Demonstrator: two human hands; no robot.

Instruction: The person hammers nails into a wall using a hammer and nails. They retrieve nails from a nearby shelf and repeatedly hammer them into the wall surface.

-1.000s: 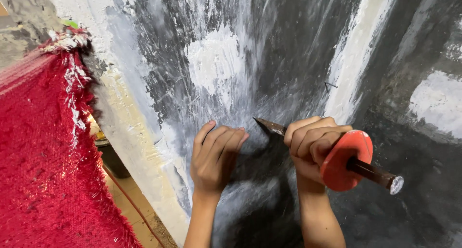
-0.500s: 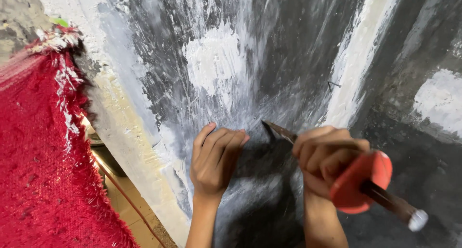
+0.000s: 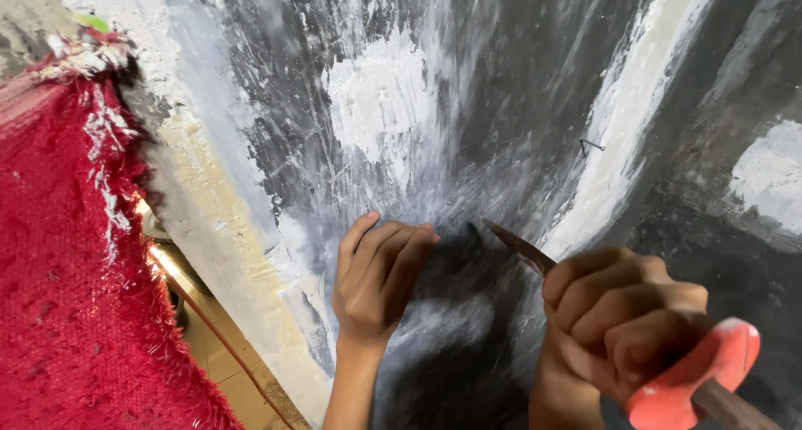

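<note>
Right hand (image 3: 622, 317) is fisted around a chisel (image 3: 522, 250) with a red guard (image 3: 689, 380), its tip touching the grey wall (image 3: 501, 104); left hand (image 3: 376, 284) lies flat beside it, fingers together; red cloth (image 3: 67, 271) crowds the wall's left edge; bare wall lies open above.

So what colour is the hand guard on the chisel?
Red-orange; the guard on the chisel shows in the head view.
</note>
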